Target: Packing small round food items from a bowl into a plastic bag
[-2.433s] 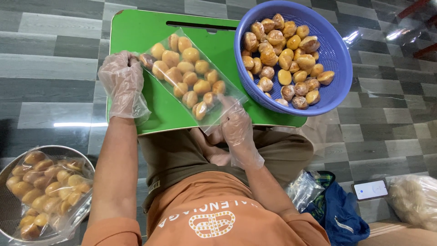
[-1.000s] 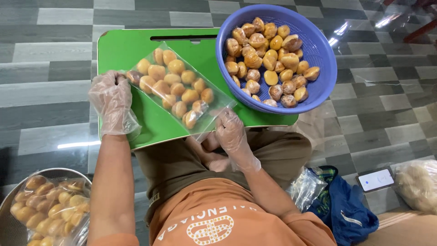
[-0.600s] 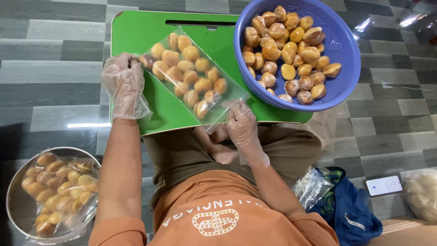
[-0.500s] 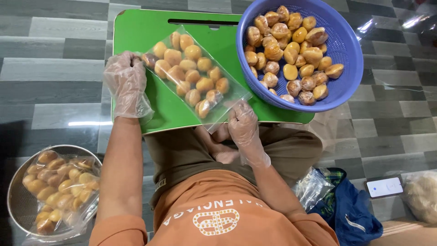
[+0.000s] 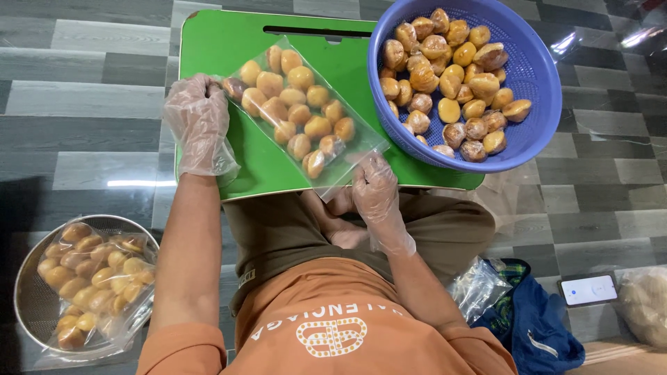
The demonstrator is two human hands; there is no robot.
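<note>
Lying slantwise across the middle of the green tray [image 5: 229,42]: a clear bag [image 5: 299,114] of yellow-brown pieces, one end at the left edge, the other overhanging the near edge. Left hand [image 5: 198,118], gloved, closed on the bag's left end. Right hand [image 5: 375,191], gloved, fingers pinched together on the overhanging corner. Crowding the right edge and far right corner: a blue basket [image 5: 538,76] of more pieces, just beside the bag. Bare green only along the far edge and near left corner. On the floor to the left, well apart: a metal bowl [image 5: 31,292] with filled bags.
</note>
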